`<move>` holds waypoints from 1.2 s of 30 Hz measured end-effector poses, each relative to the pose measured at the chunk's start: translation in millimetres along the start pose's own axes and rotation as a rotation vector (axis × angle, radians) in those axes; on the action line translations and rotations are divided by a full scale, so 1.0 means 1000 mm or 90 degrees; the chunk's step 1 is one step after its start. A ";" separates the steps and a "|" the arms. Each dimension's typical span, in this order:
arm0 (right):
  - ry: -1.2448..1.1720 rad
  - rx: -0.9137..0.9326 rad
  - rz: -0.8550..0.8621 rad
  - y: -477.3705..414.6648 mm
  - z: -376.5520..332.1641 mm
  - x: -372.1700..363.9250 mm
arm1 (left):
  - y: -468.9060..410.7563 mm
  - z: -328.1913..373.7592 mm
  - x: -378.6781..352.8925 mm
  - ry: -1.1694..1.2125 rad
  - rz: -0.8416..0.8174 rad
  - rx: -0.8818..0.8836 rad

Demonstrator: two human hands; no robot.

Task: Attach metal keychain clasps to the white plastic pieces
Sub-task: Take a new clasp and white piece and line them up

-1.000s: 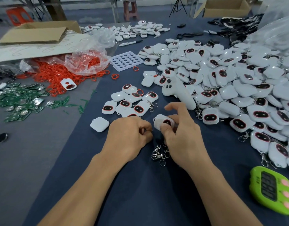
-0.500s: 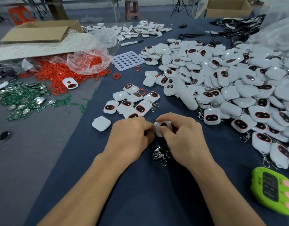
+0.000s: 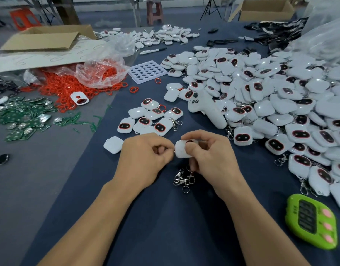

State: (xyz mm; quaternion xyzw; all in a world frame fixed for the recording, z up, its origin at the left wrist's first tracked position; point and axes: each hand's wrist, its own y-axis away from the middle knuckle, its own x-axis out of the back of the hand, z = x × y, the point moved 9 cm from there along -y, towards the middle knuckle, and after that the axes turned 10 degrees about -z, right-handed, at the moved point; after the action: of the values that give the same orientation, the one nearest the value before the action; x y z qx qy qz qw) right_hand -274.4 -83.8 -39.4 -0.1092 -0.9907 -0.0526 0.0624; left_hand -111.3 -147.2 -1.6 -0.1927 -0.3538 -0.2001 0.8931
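My right hand [image 3: 209, 156] grips a white plastic piece [image 3: 181, 150] between thumb and fingers, just above the blue cloth. My left hand [image 3: 144, 158] has its fingers curled, with the fingertips pinched together at the piece's left edge; whatever they pinch is hidden. A small heap of metal keychain clasps [image 3: 182, 178] lies on the cloth right under my hands. A big pile of white plastic pieces [image 3: 276, 104] spreads over the right side, some with clasps on. A smaller group of white pieces [image 3: 152, 118] lies just beyond my left hand.
A white handheld controller [image 3: 205, 109] lies by the pile. A green timer [image 3: 312, 221] sits at the near right. Orange rings [image 3: 69, 87] spill from a plastic bag at left, beside green circuit boards [image 3: 21, 116]. A white hole tray [image 3: 146, 72] and a cardboard box [image 3: 46, 38] lie farther back.
My right hand's fingers, raised a second ago, have curled down round the white piece. Both hands have drawn close together at the piece's left edge.
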 end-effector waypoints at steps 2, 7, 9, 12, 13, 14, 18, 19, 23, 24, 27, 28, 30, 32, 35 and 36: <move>-0.121 -0.024 -0.008 -0.001 0.003 0.001 | -0.001 -0.006 0.000 0.116 -0.010 0.018; -0.309 -0.062 -0.063 0.001 0.004 0.000 | -0.005 -0.003 -0.014 0.260 -0.116 0.029; -0.342 -0.076 -0.086 0.003 0.005 -0.002 | -0.007 -0.004 -0.018 0.321 -0.159 0.034; -0.344 -0.076 -0.086 0.004 0.005 -0.003 | -0.007 -0.007 -0.019 0.266 -0.186 0.038; -0.336 -0.074 -0.079 0.004 0.006 -0.002 | -0.006 -0.008 -0.017 0.213 -0.176 0.033; -0.328 -0.071 -0.071 0.004 0.006 -0.002 | -0.005 -0.006 -0.013 0.151 -0.152 0.020; -0.322 -0.064 -0.044 0.003 0.006 0.000 | 0.003 0.017 -0.002 -0.067 -0.035 -0.090; -0.331 -0.067 -0.043 0.003 0.007 -0.001 | 0.004 0.017 -0.001 -0.053 -0.022 -0.085; -0.395 -0.067 -0.055 0.002 0.007 -0.002 | -0.002 -0.003 -0.017 0.252 -0.079 0.039; -0.405 -0.066 -0.055 0.002 0.006 -0.002 | -0.002 -0.004 -0.022 0.296 -0.094 0.053; -0.408 -0.060 -0.054 0.002 0.005 -0.002 | -0.003 -0.006 -0.025 0.386 -0.099 0.072; -0.407 -0.058 -0.055 0.002 0.005 -0.003 | -0.003 -0.008 -0.026 0.409 -0.094 0.088; -0.399 -0.052 -0.058 0.002 0.004 -0.004 | -0.003 -0.012 -0.027 0.409 -0.088 0.112; -0.389 -0.046 -0.058 0.003 0.003 -0.004 | -0.003 -0.012 -0.024 0.360 -0.076 0.103; -0.378 -0.042 -0.040 0.003 0.004 -0.002 | -0.003 0.001 -0.013 0.129 -0.051 0.009; -0.369 -0.043 -0.031 0.003 0.004 -0.001 | -0.001 0.008 -0.012 0.012 -0.043 -0.030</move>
State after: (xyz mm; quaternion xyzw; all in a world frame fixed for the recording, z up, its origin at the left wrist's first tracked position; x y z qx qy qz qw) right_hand -273.5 -80.6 -43.2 -0.0976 -0.9672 -0.0536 -0.2285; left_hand -124.4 -141.7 -4.3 -0.2000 -0.3466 -0.2404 0.8843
